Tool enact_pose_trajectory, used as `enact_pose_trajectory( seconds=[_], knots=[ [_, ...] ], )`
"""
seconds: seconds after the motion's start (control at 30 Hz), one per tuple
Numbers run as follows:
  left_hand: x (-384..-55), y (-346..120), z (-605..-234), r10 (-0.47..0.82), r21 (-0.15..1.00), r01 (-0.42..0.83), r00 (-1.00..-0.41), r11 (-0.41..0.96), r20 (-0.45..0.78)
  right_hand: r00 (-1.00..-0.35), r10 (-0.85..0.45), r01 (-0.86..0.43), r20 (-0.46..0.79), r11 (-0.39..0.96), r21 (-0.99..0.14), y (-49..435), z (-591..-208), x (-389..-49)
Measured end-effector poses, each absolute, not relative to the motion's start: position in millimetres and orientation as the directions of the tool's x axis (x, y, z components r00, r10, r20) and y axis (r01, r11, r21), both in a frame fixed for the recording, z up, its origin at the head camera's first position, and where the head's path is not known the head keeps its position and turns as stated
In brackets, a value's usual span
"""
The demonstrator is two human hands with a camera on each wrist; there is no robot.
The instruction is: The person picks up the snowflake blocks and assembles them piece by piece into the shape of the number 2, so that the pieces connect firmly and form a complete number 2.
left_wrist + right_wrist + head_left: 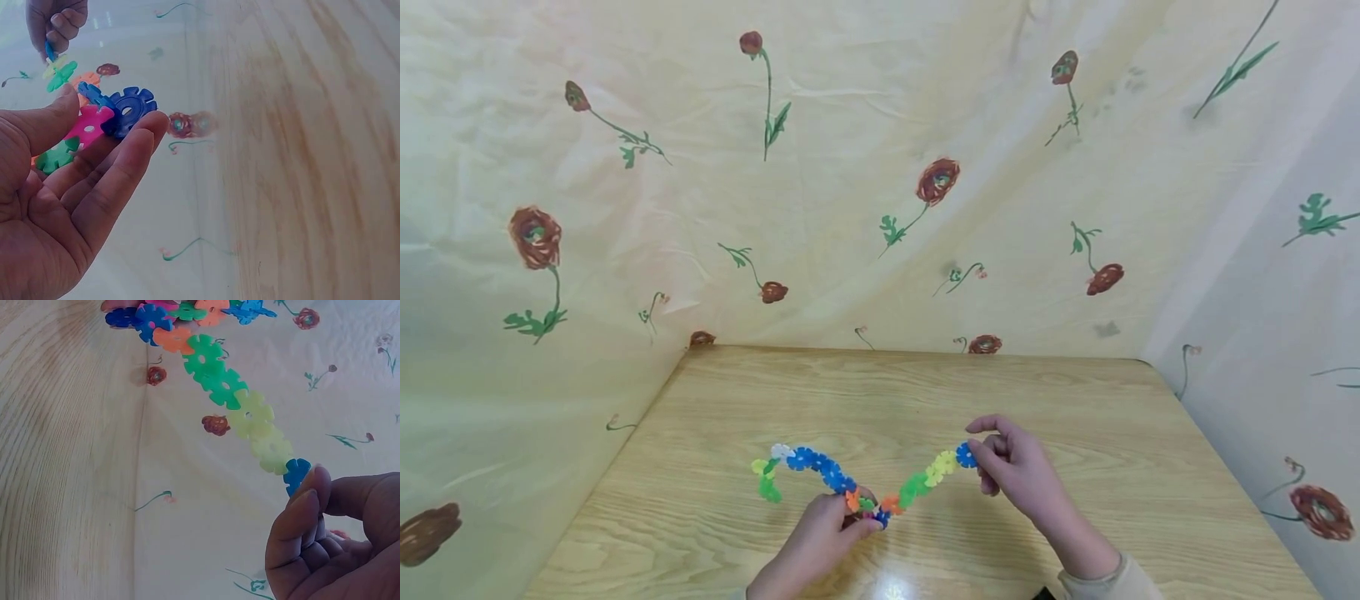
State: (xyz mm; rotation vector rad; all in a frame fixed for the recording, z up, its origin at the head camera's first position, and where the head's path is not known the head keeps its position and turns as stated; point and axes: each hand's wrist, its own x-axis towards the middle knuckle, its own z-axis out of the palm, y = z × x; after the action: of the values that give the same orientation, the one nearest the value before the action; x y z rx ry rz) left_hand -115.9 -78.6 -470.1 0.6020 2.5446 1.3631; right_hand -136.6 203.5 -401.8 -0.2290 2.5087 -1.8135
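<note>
A chain of interlocking plastic flower discs (831, 474) stretches between both hands above the table. My left hand (820, 533) grips its middle, where pink (90, 127), green and dark blue discs (132, 112) lie between thumb and fingers. From there one arm of the chain runs left through orange and several blue discs to a white disc (782, 452), then curls down through yellow and green. The other arm rises right through orange, green (214, 369) and yellow discs (259, 430). At its end my right hand (1011, 467) pinches a blue disc (296, 475) between thumb and forefinger.
Below the hands lies a wood-grain tabletop (1045, 392). Flower-printed cloth (850, 208) hangs behind it and along both sides. A small black object (1043, 593) shows at the bottom edge beside the right sleeve (1112, 581).
</note>
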Motion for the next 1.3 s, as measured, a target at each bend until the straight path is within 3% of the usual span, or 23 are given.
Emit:
enact_pose_trajectory(
  seconds=[0.43,0.97,1.3],
  knots=[
    [-115.8,-75.9,-473.2,0.421,0.817,0.230,-0.907,0.528,-0.017,-0.989,-0.100,-0.136,0.107,0.372,-0.918,201.3,-406.3,-136.6],
    [-115.2,-74.6,-472.9,0.425,0.821,0.218,-0.905,0.527,-0.032,-0.987,0.026,-0.147,0.156,0.224,-0.964,192.9,-414.2,-133.4],
    [-113.1,-74.3,-470.5,0.402,0.842,0.169,-0.914,0.512,-0.061,-0.971,0.009,-0.230,0.239,0.236,-0.944,187.8,-423.9,-133.8]
  ],
)
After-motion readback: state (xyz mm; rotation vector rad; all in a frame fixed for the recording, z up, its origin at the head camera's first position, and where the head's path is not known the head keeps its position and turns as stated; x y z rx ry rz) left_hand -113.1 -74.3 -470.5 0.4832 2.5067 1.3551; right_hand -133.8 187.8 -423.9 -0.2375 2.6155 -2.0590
